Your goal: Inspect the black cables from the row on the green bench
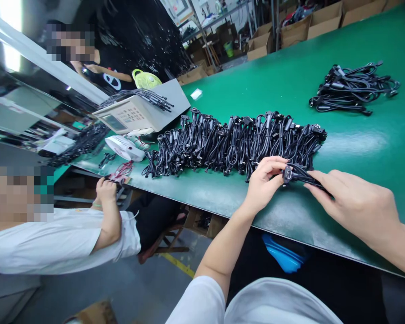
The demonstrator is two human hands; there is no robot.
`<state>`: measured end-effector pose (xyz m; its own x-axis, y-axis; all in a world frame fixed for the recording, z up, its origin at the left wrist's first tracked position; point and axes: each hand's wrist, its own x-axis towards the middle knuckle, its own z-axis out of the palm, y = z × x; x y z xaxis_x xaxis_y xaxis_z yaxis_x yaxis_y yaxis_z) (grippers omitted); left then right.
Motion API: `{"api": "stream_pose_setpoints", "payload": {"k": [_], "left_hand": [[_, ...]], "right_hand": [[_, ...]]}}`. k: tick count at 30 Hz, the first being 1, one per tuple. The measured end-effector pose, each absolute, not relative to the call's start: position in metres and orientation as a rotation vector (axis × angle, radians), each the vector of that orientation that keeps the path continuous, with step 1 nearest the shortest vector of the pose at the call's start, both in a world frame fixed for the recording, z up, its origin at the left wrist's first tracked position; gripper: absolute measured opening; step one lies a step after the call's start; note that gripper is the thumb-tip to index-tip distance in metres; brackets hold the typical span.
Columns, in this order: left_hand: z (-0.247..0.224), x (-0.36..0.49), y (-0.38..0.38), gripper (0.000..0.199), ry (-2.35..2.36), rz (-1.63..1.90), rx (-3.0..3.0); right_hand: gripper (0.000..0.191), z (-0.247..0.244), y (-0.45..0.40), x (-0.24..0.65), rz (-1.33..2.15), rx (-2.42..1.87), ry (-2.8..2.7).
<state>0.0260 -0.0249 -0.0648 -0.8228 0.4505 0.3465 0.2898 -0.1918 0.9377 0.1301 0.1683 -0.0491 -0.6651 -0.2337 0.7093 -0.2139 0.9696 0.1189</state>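
Note:
A folded black cable (301, 173) is held between my two hands, just above the front part of the green table. My left hand (267, 180) pinches its end beside a black connector (286, 174). Around the folded strands at the other end, the fingers of my right hand (354, 198) are closed. Right behind my hands lies a long row of bundled black cables (232, 139), packed side by side. Farther right on the table is a smaller, looser pile of black cables (353, 87).
A beige test instrument (131, 114) with cables on top stands left of the row, near a white fan (124, 147). A co-worker in a white shirt (64, 238) sits at the left; another person (101, 67) is behind. Cardboard boxes (324, 21) line the far side.

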Motion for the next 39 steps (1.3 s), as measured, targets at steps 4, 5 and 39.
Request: {"api": "stream_pose_setpoints", "payload": {"k": [4,5,39], "left_hand": [[-0.063,0.025,-0.027,0.023,1.800,2.160,0.813],[-0.062,0.025,-0.027,0.024,1.779,2.153,0.811],[-0.071,0.058,-0.011,0.037,1.878,1.664,0.923]], "right_hand": [[0.031,-0.047,0.171,0.133,-0.141,0.356,-2.274],[0.032,-0.046,0.172,0.134,-0.157,0.358,-2.275],[0.039,-0.022,0.168,0.115,2.247,-0.227,-1.785]]}}
